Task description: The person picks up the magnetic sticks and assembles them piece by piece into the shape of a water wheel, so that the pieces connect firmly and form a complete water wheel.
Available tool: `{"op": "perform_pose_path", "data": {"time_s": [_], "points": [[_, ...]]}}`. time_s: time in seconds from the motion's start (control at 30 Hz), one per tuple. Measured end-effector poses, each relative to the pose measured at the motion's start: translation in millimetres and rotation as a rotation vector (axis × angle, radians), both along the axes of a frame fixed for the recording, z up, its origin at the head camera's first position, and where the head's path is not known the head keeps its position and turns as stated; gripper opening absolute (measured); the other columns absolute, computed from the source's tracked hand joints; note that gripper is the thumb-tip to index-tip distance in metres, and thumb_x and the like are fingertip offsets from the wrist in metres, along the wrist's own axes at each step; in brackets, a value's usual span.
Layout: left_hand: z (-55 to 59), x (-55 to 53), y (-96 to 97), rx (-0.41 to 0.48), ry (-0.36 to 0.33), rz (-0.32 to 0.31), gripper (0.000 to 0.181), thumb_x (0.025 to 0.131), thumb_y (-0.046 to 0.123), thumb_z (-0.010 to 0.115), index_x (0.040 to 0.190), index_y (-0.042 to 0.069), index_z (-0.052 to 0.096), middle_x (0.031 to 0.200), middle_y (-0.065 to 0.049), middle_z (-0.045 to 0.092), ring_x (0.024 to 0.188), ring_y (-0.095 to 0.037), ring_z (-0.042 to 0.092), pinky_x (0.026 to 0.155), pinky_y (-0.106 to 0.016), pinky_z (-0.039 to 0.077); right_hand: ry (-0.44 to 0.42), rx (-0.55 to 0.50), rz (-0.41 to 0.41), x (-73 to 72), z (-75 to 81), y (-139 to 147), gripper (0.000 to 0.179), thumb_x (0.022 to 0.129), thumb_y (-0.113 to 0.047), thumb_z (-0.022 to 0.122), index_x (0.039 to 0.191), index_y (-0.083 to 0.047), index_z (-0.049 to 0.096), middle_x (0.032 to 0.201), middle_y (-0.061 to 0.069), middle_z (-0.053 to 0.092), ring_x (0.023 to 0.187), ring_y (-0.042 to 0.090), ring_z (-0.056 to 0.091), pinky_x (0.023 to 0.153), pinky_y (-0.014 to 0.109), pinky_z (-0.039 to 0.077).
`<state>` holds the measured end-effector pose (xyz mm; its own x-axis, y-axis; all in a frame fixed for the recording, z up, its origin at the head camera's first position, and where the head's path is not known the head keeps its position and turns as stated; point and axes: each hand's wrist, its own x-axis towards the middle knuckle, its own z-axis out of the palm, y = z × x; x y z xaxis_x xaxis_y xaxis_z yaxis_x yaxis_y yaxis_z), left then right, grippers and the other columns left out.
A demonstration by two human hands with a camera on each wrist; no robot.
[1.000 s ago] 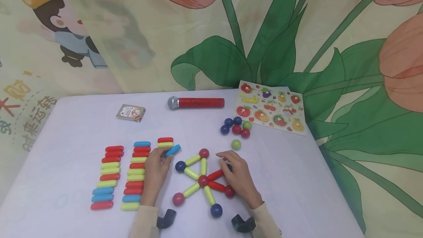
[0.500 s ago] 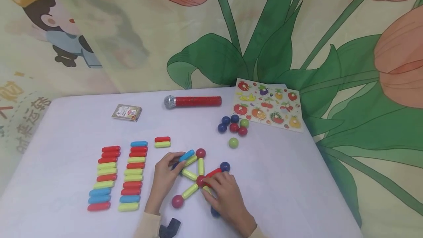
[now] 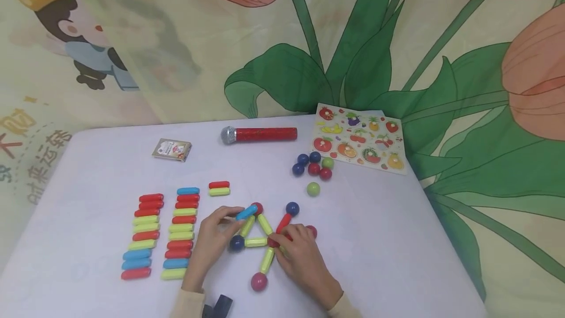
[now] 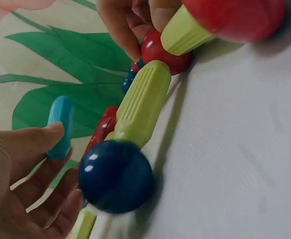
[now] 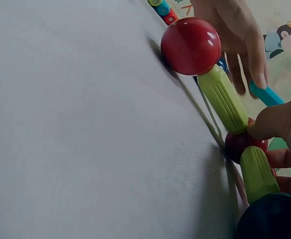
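Between thumb and fingertips, my left hand (image 3: 214,239) pinches a light blue stick (image 3: 246,212), held up over the far-left side of a ball-and-stick wheel. The wheel's central red ball (image 5: 237,144) is gripped by the fingers of my right hand (image 3: 304,261), which covers part of the near right side. Yellow sticks (image 3: 256,242) and red sticks (image 3: 283,223) radiate from that hub. At their outer ends sit a dark blue ball (image 4: 115,177), a pinkish-red ball (image 3: 259,281), another blue ball (image 3: 292,208) and more red balls. One yellow stick (image 3: 247,226) bridges two outer balls on the left.
Two columns of loose sticks (image 3: 145,227) lie at left, with a short red-and-yellow pair (image 3: 219,188) beside them. Behind the wheel are several loose balls (image 3: 314,169), a fruit board (image 3: 359,136), a red microphone (image 3: 260,134) and a small card box (image 3: 172,149).
My left hand has brought the blue stick from the loose sticks over to the wheel. My right hand has moved onto the hub, and the wheel has turned counterclockwise.
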<state>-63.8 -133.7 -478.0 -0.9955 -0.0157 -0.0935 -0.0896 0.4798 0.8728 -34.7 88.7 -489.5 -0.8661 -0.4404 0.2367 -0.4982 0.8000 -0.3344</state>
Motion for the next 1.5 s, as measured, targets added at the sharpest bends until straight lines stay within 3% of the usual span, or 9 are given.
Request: {"op": "perform_pose_path", "data": {"time_s": [0.2, 0.33, 0.43, 0.53, 0.7, 0.97, 1.17, 1.5], "points": [[-7.5, -33.5, 16.7, 0.063, 0.101, -0.128, 0.025, 0.086, 0.021, 0.072, 0.111, 0.018, 0.069, 0.11, 0.003, 0.067, 0.108, -0.018, 0.059, 0.097, -0.044, 0.046, -0.011, -0.054, 0.012, -3.3, -0.7, 1.2, 0.028, 0.08, -0.029, 0.077, 0.107, -0.024, 0.071, 0.098, -0.008, 0.059, 0.093, 0.01, 0.049, 0.082, 0.032, 0.046], [-12.8, -45.3, 25.6, 0.018, 0.099, -0.211, 0.024, 0.084, 0.015, 0.074, 0.108, 0.016, 0.07, 0.106, 0.003, 0.068, 0.103, -0.018, 0.062, 0.094, -0.042, 0.049, -0.01, -0.163, -0.07, -9.2, 0.2, 6.6, 0.025, 0.082, -0.024, 0.074, 0.107, -0.021, 0.07, 0.1, -0.008, 0.059, 0.094, 0.01, 0.051, 0.082, 0.032, 0.046], [-15.3, -45.8, 28.8, -0.018, 0.087, -0.235, 0.024, 0.083, 0.013, 0.074, 0.106, 0.015, 0.071, 0.106, 0.002, 0.069, 0.105, -0.02, 0.062, 0.095, -0.042, 0.049, -0.015, -0.203, -0.181, -17.2, 0.6, 12.3, 0.029, 0.084, -0.02, 0.072, 0.112, -0.019, 0.067, 0.105, -0.005, 0.06, 0.096, 0.013, 0.054, 0.082, 0.033, 0.048], [-16.4, -43.6, 31.1, -0.035, 0.085, -0.216, 0.024, 0.082, 0.014, 0.075, 0.106, 0.016, 0.072, 0.106, 0.002, 0.069, 0.107, -0.021, 0.061, 0.096, -0.044, 0.048, -0.054, -0.184, -0.273, -25.3, -1.5, 17.0, 0.034, 0.085, -0.021, 0.071, 0.118, -0.017, 0.064, 0.109, -0.001, 0.061, 0.099, 0.016, 0.056, 0.083, 0.034, 0.049], [-14.4, -41.5, 33.7, -0.071, 0.075, -0.173, 0.025, 0.08, 0.015, 0.077, 0.105, 0.017, 0.072, 0.101, 0.002, 0.069, 0.099, -0.019, 0.06, 0.091, -0.041, 0.049, -0.16, -0.187, -0.332, -32.4, -4.7, 19.1, 0.04, 0.087, -0.024, 0.07, 0.125, -0.016, 0.059, 0.116, 0.0, 0.063, 0.104, 0.017, 0.056, 0.086, 0.036, 0.049], [-12.5, -47.0, 38.0, -0.105, 0.053, -0.169, 0.021, 0.08, 0.016, 0.078, 0.1, 0.018, 0.074, 0.096, 0.002, 0.068, 0.089, -0.017, 0.054, 0.082, -0.035, 0.048, -0.203, -0.235, -0.335, -38.8, -6.8, 18.8, 0.041, 0.089, -0.024, 0.068, 0.127, -0.017, 0.058, 0.12, -0.002, 0.062, 0.106, 0.016, 0.054, 0.088, 0.036, 0.051], [-13.2, -46.7, 38.3, -0.124, 0.023, -0.168, 0.02, 0.081, 0.013, 0.075, 0.1, 0.016, 0.072, 0.099, -0.001, 0.065, 0.093, -0.02, 0.053, 0.084, -0.041, 0.052, -0.203, -0.263, -0.326, -40.4, -8.5, 19.2, 0.039, 0.089, -0.022, 0.068, 0.126, -0.018, 0.059, 0.119, -0.002, 0.063, 0.106, 0.016, 0.054, 0.089, 0.037, 0.05], [-16.2, -45.1, 35.0, -0.097, 0.023, -0.202, 0.023, 0.083, 0.011, 0.073, 0.104, 0.018, 0.071, 0.108, 0.001, 0.067, 0.107, -0.022, 0.056, 0.095, -0.047, 0.047, -0.25, -0.309, -0.322, -41.4, -6.8, 18.5, 0.038, 0.089, -0.021, 0.067, 0.126, -0.017, 0.059, 0.121, -0.002, 0.063, 0.108, 0.017, 0.053, 0.091, 0.039, 0.049]]}}
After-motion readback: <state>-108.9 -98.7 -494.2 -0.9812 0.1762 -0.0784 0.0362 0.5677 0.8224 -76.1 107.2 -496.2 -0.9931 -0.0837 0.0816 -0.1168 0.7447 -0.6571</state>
